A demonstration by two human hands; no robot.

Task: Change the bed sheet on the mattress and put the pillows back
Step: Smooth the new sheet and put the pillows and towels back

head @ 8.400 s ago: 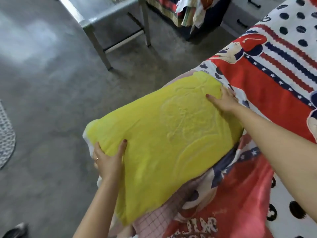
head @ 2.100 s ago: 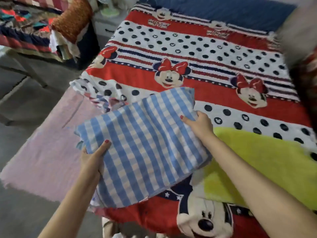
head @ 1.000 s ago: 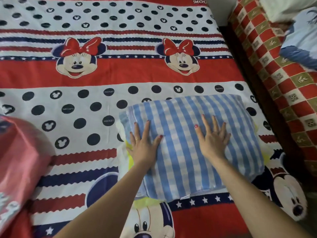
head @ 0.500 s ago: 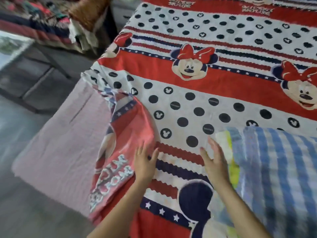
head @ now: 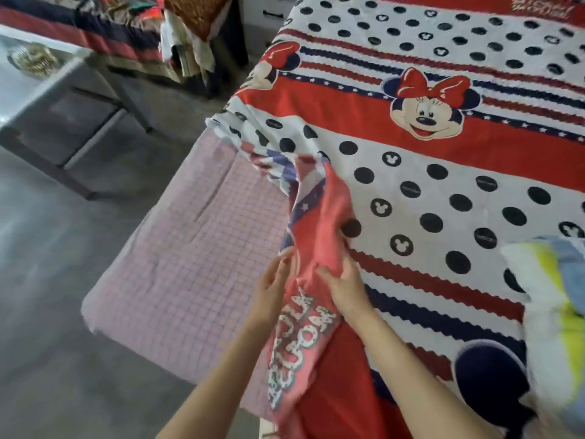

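Note:
The red, white and navy cartoon-mouse bed sheet [head: 421, 198] covers most of the mattress. Its left edge is folded back in a flap [head: 316, 217] that shows the pale reverse side. This bares the pink checked mattress [head: 202, 248] along the left side. My right hand [head: 343, 283] pinches the flap's fabric in the middle. My left hand [head: 273, 280] lies with straight fingers against the flap's left edge. At the right edge lie the stacked pillows, with the yellow pillow [head: 566, 312] under the blue checked pillow [head: 569, 258]; both are partly cut off.
A grey metal table [head: 47, 99] stands on the grey floor [head: 63, 312] to the left of the bed. Behind it a heap of clothes and blankets [head: 177, 23] lies on a low bed. White drawers [head: 269, 17] stand at the sheet's far left corner.
The view has swung left, so the pillows now sit at the right edge. Both hands have moved from the flat sheet onto the folded-back flap, and the right hand has taken hold of it.

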